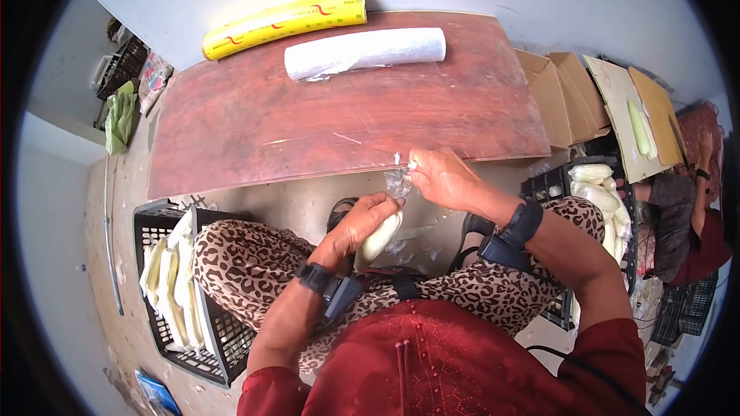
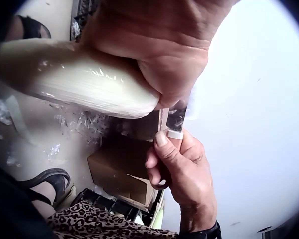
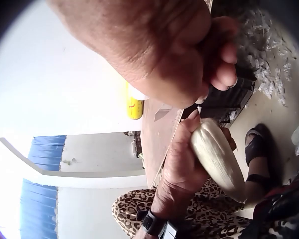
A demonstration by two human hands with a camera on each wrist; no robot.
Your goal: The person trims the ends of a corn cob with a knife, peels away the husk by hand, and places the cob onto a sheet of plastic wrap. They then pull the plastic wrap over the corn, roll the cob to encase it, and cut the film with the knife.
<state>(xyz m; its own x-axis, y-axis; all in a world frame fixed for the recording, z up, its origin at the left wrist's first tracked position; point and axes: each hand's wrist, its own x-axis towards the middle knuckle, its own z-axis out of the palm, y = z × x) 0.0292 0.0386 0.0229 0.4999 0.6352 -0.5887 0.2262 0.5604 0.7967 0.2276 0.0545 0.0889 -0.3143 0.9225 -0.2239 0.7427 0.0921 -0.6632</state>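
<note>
Your left hand is curled round a pale peeled corn cob, held low over your lap, tip pointing up toward the board edge. Your right hand pinches a crumpled scrap of clear cling film just above the cob's tip, fingers closed on it; the two hands sit close together, nearly touching. Beyond them: a reddish wooden board with a white roll of cling film lying across its far side, and a yellow film box just behind that. Left and near: a black crate holding wrapped cobs. Right: a second black crate with unwrapped cobs, and flattened cardboard boxes farther off. On the floor between your feet: film scraps and a sandal. Risk, as a judgement: the film looks bunched, so it may cling to itself and tear or wrap unevenly; the smooth cob could slip from the one-handed hold if you tug hard.
</note>
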